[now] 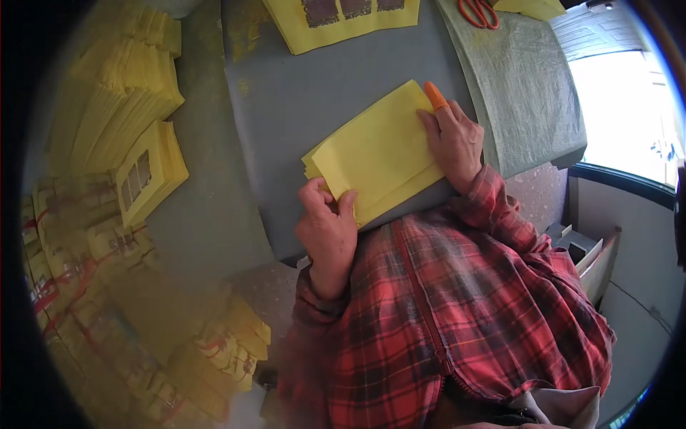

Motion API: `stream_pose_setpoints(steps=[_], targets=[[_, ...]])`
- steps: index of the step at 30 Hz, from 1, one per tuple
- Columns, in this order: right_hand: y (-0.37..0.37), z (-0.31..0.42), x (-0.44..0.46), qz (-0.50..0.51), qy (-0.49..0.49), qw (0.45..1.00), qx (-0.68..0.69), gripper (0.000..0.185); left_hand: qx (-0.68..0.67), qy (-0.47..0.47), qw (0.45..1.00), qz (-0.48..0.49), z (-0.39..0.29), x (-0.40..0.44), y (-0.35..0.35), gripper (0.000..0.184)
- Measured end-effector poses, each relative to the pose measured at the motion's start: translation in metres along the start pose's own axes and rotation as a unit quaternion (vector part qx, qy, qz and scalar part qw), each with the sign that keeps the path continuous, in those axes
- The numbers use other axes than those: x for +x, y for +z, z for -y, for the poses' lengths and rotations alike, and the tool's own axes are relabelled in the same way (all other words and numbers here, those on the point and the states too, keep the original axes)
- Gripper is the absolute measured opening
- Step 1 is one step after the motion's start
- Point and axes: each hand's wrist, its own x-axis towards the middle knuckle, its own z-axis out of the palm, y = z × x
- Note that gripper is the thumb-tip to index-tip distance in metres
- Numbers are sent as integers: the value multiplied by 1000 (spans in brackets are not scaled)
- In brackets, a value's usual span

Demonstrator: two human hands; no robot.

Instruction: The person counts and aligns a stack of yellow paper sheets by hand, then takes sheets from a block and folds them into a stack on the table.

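Observation:
A small stack of yellow paper sheets (386,146) lies tilted on the grey work surface in front of me, the top sheet looking folded. My left hand (327,227) pinches its lower left corner between thumb and fingers. At the right end, my right hand (456,143) grips the edge, thumb on top and the other fingers curled. An orange finger cover (434,95) sits on the right index finger, which points along the paper's edge. The sheets' undersides are hidden.
Printed yellow sheets (350,28) lie at the far edge, with orange-handled scissors (477,13) to their right. Tall yellow paper stacks (118,93) stand on the left beside a printed bundle (146,179). Bundles with red ties (78,264) fill the lower left.

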Motion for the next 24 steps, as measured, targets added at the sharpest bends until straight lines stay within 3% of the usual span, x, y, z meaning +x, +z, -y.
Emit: stream_pose_setpoints(steps=[4, 10, 14, 16, 21, 24], targets=[[2, -1, 0, 9, -4, 999, -41, 30, 31, 19, 999, -8, 1, 0, 1, 53], [-2, 2, 4, 19, -16, 998, -52, 25, 56, 50, 997, -32, 7, 1, 6, 56], [-25, 14, 9, 119, -27, 991, -54, 33, 76, 58, 995, -22, 7, 2, 5, 57], [-36, 31, 10, 81, -116, 988, -53, 43, 79, 60, 995, -27, 8, 2, 5, 56], [-10, 103, -1, 57, -252, 950, 174, 61, 92, 76, 993, -10, 4, 1, 4, 54], [18, 107, -15, 96, -251, 939, 213, 60, 94, 48, 994, 27, -3, 0, -6, 51]])
